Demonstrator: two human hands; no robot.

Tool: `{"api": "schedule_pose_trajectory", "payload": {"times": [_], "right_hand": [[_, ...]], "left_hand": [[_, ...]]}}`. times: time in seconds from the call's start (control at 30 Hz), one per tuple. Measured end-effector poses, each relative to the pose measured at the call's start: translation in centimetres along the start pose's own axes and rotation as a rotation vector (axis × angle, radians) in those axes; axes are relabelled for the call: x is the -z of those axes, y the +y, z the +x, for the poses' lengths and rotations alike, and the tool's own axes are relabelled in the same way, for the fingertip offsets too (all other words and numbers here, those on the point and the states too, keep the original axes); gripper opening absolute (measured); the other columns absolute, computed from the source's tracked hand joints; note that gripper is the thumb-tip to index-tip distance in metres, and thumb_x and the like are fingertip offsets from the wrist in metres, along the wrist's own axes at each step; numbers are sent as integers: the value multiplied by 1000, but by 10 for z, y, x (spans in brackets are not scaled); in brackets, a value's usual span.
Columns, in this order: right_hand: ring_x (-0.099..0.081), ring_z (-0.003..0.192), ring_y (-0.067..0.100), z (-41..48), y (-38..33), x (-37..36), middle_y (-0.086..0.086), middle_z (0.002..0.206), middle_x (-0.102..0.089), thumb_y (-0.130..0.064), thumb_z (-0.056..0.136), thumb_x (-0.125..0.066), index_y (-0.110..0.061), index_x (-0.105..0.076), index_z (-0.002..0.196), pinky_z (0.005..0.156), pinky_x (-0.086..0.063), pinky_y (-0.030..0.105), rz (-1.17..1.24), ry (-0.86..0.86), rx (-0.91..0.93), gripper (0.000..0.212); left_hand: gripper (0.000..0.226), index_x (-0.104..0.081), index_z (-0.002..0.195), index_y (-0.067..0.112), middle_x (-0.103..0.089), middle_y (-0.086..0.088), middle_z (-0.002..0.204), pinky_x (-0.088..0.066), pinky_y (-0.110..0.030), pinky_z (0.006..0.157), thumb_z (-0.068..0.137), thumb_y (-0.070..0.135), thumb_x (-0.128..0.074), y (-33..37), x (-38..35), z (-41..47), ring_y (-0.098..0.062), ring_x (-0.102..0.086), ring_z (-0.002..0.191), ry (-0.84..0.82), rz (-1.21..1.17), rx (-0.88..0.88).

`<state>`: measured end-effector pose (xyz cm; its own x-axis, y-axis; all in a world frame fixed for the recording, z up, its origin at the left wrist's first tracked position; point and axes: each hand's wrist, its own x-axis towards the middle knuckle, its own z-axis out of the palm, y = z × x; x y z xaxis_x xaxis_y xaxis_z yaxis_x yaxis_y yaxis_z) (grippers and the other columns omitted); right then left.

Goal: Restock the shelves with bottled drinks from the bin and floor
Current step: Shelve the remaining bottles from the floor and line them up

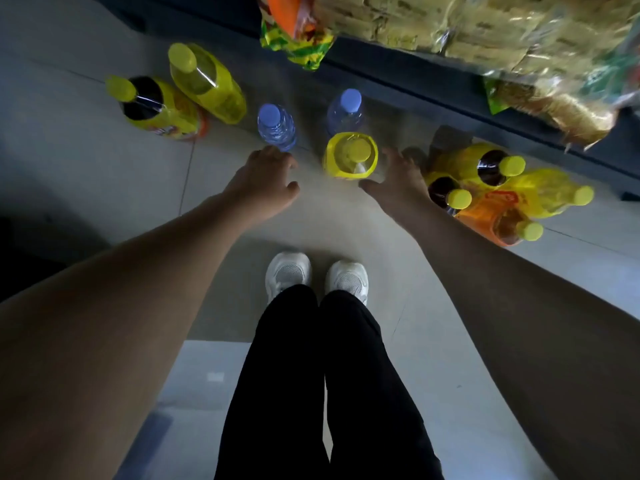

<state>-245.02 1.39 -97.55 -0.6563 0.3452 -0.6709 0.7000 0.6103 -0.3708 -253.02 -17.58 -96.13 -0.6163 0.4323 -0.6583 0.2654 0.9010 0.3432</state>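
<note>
The top of the view is taken up by a shelf (450, 98) crowded with packaged goods (450, 26). Beneath it, all the drinks that can be seen are carried by the tiled floor (346, 220); no bin is shown. A cluster of yellow-capped bottles (485, 188) is stood at the right and two large bottles (180, 98) at the left. Between them a yellow-labelled bottle (349, 157) is seen from above, with a nearer water bottle (277, 128) to its left and a farther water bottle (346, 110) just beyond it. The right hand (398, 181) is spread wide just beside the yellow-labelled bottle and nothing is held in it. The left hand (266, 178) is empty, its fingers loosely bent, close by the nearer water bottle, though contact cannot be told. The full large bottles are judged heavy and smooth-sided, best taken round the neck under the cap or round the waist. The thin water bottles are judged light and easily dented if squeezed.
</note>
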Motion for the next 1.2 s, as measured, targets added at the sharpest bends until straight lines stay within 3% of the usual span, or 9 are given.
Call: {"api": "schedule_pose_trajectory", "payload": {"times": [0.17,0.43,0.6,0.87,1.1,1.2], "right_hand": [[-48,118,25,29,-5,-15,5,131,-50,-29,80,-70,-20,-46,132,83,-36,26,74,43,71,58],[-47,117,20,40,-1,-28,-2,126,-58,-29,75,-75,-26,-59,123,82,-32,19,184,165,67,50],[-53,111,21,37,-3,-32,5,119,-62,-34,75,-75,-27,-61,122,79,-38,24,219,204,49,49],[-52,114,25,26,-5,-30,8,126,-59,-33,82,-68,-23,-56,128,84,-39,28,124,217,56,49],[-53,108,27,-15,-18,6,13,118,-58,-34,85,-64,-23,-53,131,74,-32,25,76,204,59,49],[-52,109,29,-45,-31,28,14,118,-57,-34,85,-64,-22,-52,131,77,-37,29,72,206,59,49]], "left_hand": [[43,-50,128,9,-45,-15,136,-37,-43,105,87,23,-54,-9,-18,30,-31,-39,128,-4,-21,1],[44,-47,132,10,-41,-14,139,-36,-41,106,90,23,-52,-25,-31,41,-31,-36,129,-46,-19,42],[43,-46,132,11,-40,-13,139,-36,-42,105,91,23,-51,-25,-28,40,-30,-35,129,-42,-28,53],[40,-51,129,9,-45,-14,135,-37,-40,103,91,24,-50,-17,-16,29,-30,-40,126,45,-74,35],[40,-52,127,9,-45,-14,133,-37,-40,103,89,22,-53,-8,15,-7,-30,-39,127,57,-45,6],[41,-52,127,8,-46,-15,133,-37,-40,103,89,22,-54,2,37,-33,-30,-39,127,58,-35,-13]]}}
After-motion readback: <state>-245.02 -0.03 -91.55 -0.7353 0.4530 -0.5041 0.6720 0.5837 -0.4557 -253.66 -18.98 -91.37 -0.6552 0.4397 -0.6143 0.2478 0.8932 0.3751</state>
